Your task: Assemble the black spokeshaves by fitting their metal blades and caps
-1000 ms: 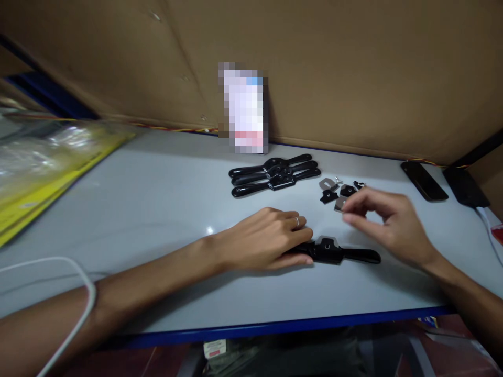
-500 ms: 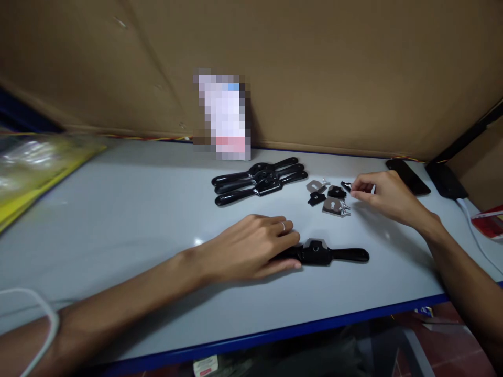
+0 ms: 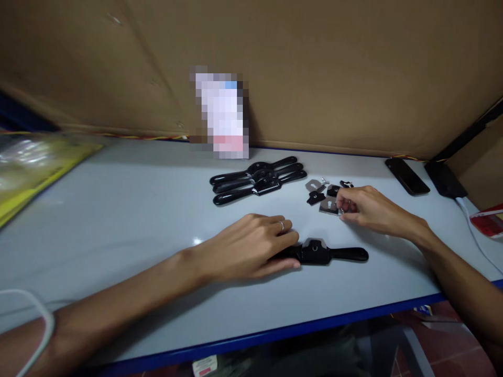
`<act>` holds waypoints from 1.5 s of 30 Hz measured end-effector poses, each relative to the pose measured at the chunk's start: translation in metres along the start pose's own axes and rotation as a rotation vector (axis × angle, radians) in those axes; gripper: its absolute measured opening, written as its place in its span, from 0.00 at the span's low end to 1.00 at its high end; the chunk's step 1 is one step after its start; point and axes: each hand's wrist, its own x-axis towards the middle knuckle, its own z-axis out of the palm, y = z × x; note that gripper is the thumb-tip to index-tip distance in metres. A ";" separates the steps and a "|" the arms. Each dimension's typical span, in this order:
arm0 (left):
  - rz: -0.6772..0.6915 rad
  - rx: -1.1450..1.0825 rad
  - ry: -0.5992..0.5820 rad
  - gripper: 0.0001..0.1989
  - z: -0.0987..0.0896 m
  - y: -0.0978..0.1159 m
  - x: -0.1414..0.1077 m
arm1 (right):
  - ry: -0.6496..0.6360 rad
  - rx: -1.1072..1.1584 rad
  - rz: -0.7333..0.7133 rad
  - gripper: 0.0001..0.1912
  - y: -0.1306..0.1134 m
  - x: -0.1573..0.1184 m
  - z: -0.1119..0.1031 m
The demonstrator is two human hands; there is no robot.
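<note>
My left hand (image 3: 263, 243) is closed around the left handle of a black two-handled tool (image 3: 316, 254) lying on the table, with a grey metal blade at its middle. To the right and farther back, my right hand (image 3: 363, 207) pinches at small silver screws beside a grey blade plate (image 3: 328, 205). Around its fingertips lie a black clamp piece (image 3: 315, 197), another grey plate (image 3: 314, 185) and more small black parts. Three similar black tools (image 3: 261, 178) rest side by side behind my left hand.
A pixelated upright object (image 3: 226, 118) leans against the cardboard wall (image 3: 334, 68). At the right lie a black phone (image 3: 407, 177) and a dark device with a white cable (image 3: 446, 179). Clear plastic and yellow packaging (image 3: 47, 167) is at the left. The table has a blue front edge (image 3: 275, 334).
My right hand has moved nearer and slightly left, from the small black clamp piece, now lying on the table, to the screws. My left hand remains on the tool.
</note>
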 end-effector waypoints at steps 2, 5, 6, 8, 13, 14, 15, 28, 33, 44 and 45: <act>0.001 -0.005 0.011 0.20 0.000 0.000 0.000 | -0.009 0.034 0.006 0.06 -0.001 0.001 0.001; 0.002 -0.019 0.031 0.20 0.000 0.000 0.000 | -0.019 0.037 -0.001 0.07 -0.004 0.000 0.002; 0.003 -0.022 0.038 0.20 0.000 0.000 0.000 | -0.016 0.023 -0.005 0.06 -0.004 0.000 0.002; 0.006 -0.022 0.039 0.20 0.000 0.000 0.000 | -0.005 -0.009 -0.012 0.05 -0.006 0.000 0.003; 0.003 0.005 0.006 0.19 -0.001 -0.001 0.000 | 0.013 -0.053 -0.068 0.05 -0.006 -0.001 0.004; 0.001 0.009 0.001 0.19 -0.001 0.000 0.000 | 0.010 -0.060 -0.080 0.05 -0.006 -0.001 0.004; -0.001 0.011 -0.005 0.19 -0.001 0.000 0.000 | 0.003 -0.071 -0.088 0.05 -0.007 -0.001 0.004; 0.007 0.010 0.007 0.18 0.000 0.000 0.000 | -0.053 -0.105 -0.101 0.06 -0.013 -0.004 0.000; 0.015 0.028 0.006 0.18 -0.001 0.000 0.000 | -0.053 -0.066 -0.107 0.06 -0.010 -0.006 0.000; 0.012 0.034 0.001 0.20 0.001 0.000 0.001 | -0.156 -0.022 -0.123 0.06 -0.014 -0.014 0.002; 0.013 0.029 0.001 0.20 0.002 -0.001 0.000 | -0.173 -0.024 -0.116 0.06 -0.014 -0.014 0.002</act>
